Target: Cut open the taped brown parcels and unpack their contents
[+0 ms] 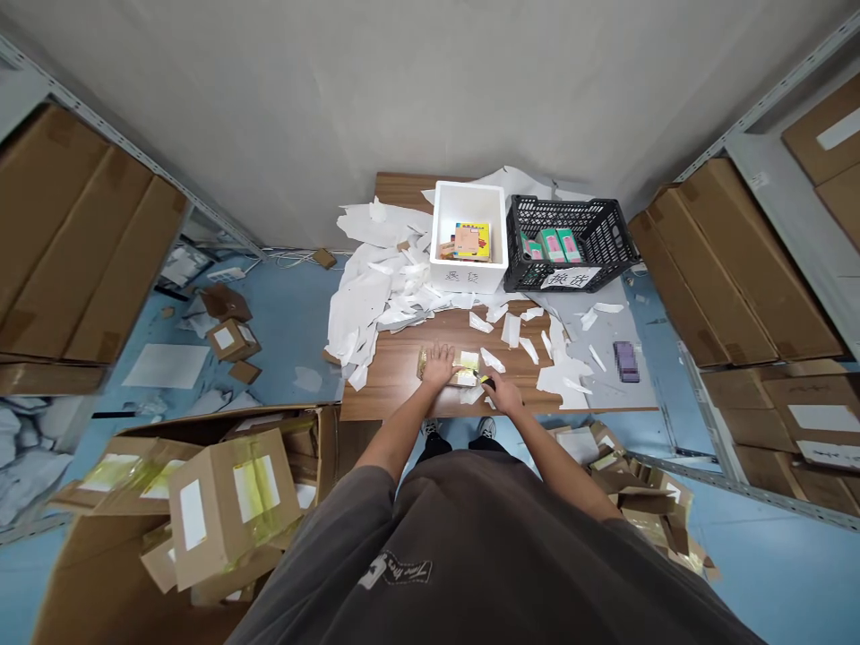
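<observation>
- One taped parcel (467, 368), just below frame centre, lies under my open left hand (440, 365).
- I see my right hand (505, 394) closed around a cutter (488, 383).

I find a brown wood-grain table (396, 381) standing against the wall. On its far half I note a white box (494, 279) and, directly beside it on the right, a black crate (610, 269), both upright. A heap of torn white paper (363, 296) covers the left side and spills over the edge. Loose scraps (511, 330) lie scattered across the middle and right. I record a taped parcel (465, 369) flat near the front edge. On the pale grey right end sits a purple object (626, 362), too blurred for me to identify.
</observation>
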